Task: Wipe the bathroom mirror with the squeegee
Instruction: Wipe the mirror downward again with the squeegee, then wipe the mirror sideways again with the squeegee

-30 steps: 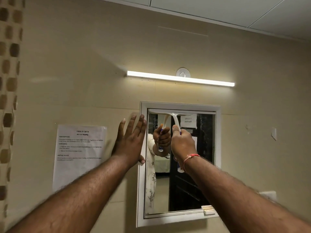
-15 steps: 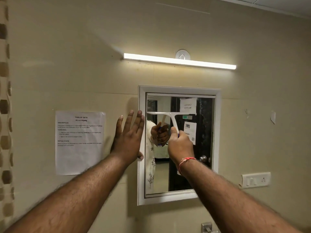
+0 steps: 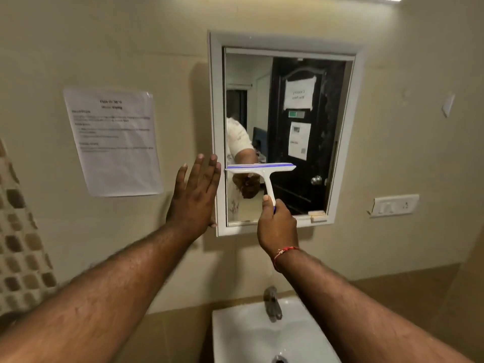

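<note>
A white-framed mirror [image 3: 301, 82] hangs on the beige wall ahead. My right hand [image 3: 277, 226] is shut on the handle of a white squeegee [image 3: 264, 171] with a blue blade. The blade lies level across the left lower part of the glass, about two thirds of the way down. My left hand [image 3: 195, 197] is flat and open, fingers spread, pressed against the wall at the mirror frame's left edge. The glass reflects a dark door with paper notices and part of a person's arm and shirt.
A white sink [image 3: 262, 334] with a metal tap [image 3: 272, 303] sits directly below the mirror. A printed sheet [image 3: 112, 142] is taped to the wall on the left. A switch plate [image 3: 394, 205] is mounted right of the mirror. Mosaic tiles [image 3: 18, 242] edge the far left.
My right hand has pulled the squeegee down the glass from near the top to the lower part. The view has tilted down, bringing the sink into sight. The left hand stayed by the frame.
</note>
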A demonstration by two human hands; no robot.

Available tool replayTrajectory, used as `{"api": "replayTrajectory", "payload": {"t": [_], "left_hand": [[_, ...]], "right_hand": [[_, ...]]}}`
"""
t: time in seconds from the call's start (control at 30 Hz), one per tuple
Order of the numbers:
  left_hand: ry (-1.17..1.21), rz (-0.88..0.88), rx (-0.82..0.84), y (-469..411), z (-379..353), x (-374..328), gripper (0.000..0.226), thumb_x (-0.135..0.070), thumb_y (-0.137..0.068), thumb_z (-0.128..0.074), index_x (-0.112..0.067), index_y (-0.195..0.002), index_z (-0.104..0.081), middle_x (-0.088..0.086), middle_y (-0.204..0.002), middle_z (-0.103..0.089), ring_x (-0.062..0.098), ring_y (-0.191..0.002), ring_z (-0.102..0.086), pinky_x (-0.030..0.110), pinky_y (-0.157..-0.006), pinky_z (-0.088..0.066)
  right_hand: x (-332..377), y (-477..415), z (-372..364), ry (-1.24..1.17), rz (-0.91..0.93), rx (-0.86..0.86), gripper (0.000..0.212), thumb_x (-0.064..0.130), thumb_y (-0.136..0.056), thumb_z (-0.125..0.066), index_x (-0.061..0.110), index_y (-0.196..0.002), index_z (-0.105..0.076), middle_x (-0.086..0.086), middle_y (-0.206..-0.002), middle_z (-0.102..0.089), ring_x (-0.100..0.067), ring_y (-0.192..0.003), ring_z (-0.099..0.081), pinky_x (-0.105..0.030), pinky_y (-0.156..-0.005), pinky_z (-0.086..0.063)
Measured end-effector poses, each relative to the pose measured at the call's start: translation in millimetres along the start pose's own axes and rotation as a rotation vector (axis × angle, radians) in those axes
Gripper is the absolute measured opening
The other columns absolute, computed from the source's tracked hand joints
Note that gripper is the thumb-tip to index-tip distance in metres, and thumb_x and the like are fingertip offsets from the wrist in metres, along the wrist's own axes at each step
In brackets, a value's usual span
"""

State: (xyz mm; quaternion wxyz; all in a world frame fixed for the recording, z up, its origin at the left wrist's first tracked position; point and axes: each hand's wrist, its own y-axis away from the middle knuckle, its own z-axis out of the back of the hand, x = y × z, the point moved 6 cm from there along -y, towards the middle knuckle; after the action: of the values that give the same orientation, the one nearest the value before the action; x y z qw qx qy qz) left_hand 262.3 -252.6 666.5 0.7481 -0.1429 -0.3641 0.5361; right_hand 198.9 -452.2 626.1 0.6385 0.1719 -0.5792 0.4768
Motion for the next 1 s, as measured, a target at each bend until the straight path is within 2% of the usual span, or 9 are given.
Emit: {"api": "replayTrajectory", "payload": {"t": [0.2,0.3,0.53,0.83,1.0], "left_hand": [[-0.016,-0.043,0.074,40.0,-39.2,-25.0,0.171,-0.074,-0.067,-0.093,-0.005,-0.175,0.020,0.018,-0.186,0.025,0.043,-0.174,0.014,0.066,-0.140,-0.003],[0.007,-0.046,0.096,51.3,-53.1,-33.6,0.171,-0.075,-0.066,-0.093,-0.005,-0.176,0.017,0.017,-0.186,0.023,0.042,-0.175,0.013,0.066,-0.139,-0.006],[0.009,-0.035,0.114,63.0,-67.4,-47.2,0.169,-0.076,-0.069,-0.092,-0.004,-0.175,0.018,0.019,-0.187,0.021,0.043,-0.174,0.013,0.066,-0.139,-0.009],[-0.024,-0.045,0.115,66.9,-67.3,-50.4,0.164,-0.077,-0.075,-0.087,-0.004,-0.174,0.023,0.020,-0.185,0.026,0.044,-0.174,0.017,0.066,-0.139,-0.007],[0.008,-0.054,0.026,65.2,-57.8,-40.3,0.163,-0.075,-0.069,-0.092,-0.005,-0.178,0.007,0.016,-0.189,0.013,0.041,-0.175,0.009,0.066,-0.138,-0.008]], "right_hand": [[-58.4,27.4,-12.7,0.069,-0.056,0.024,0.039,0.050,-0.115,-0.039,0.023,-0.095,-0.059,0.001,-0.082,-0.065,-0.018,-0.075,-0.061,-0.031,-0.057,-0.038],[-80.8,37.5,-17.5,0.100,-0.091,0.041,0.036,0.049,-0.116,-0.040,0.025,-0.095,-0.058,0.002,-0.079,-0.063,-0.012,-0.069,-0.057,-0.027,-0.055,-0.035],[-119.8,53.6,-28.6,0.115,-0.145,0.047,0.043,0.053,-0.114,-0.039,0.021,-0.088,-0.053,-0.004,-0.074,-0.064,-0.025,-0.067,-0.059,-0.036,-0.057,-0.039],[-122.7,52.7,-28.0,0.119,-0.148,0.065,0.042,0.052,-0.114,-0.040,0.022,-0.087,-0.052,-0.003,-0.076,-0.065,-0.023,-0.067,-0.059,-0.033,-0.055,-0.039],[-117.4,49.8,-20.3,0.075,-0.126,0.083,0.047,0.058,-0.112,-0.040,0.023,-0.084,-0.054,0.000,-0.072,-0.062,-0.021,-0.066,-0.057,-0.038,-0.061,-0.046]]}}
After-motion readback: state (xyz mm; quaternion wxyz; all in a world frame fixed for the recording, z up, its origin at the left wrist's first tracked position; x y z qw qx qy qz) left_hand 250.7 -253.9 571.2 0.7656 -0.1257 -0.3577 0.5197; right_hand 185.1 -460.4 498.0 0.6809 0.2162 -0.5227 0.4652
